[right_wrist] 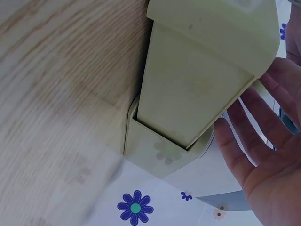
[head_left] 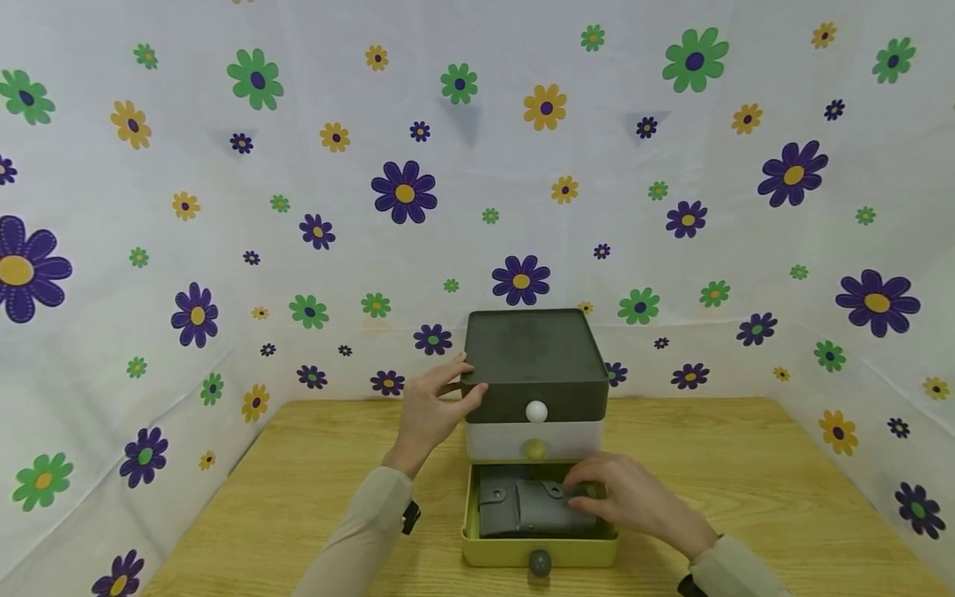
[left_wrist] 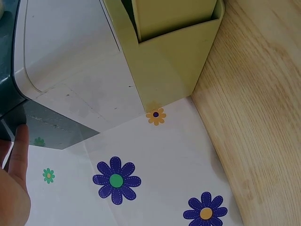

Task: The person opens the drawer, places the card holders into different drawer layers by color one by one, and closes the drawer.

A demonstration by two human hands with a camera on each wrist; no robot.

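A stacked drawer box stands on the table, with a dark grey-green top tier (head_left: 533,402), a white middle tier (head_left: 492,441) and a yellow-green bottom drawer (head_left: 496,554) pulled out. Grey pouches with snap buttons lie in that drawer: one pouch (head_left: 496,516) at the left, another pouch (head_left: 548,516) overlapping it. My left hand (head_left: 433,402) touches the top tier's left front corner, thumb at the front, fingers along the side. Over the drawer's right side, my right hand (head_left: 627,497) has thumb and fingertips apart beside the right pouch. Its other fingers (right_wrist: 254,122) extend loosely outside the drawer wall.
Round knobs stick out in front: a white knob (head_left: 536,412), a yellow-green knob (head_left: 535,449) and a dark knob (head_left: 540,564) on the pulled-out drawer. The wooden table (head_left: 709,481) extends to both sides. Behind it hangs a white flowered cloth (head_left: 462,249).
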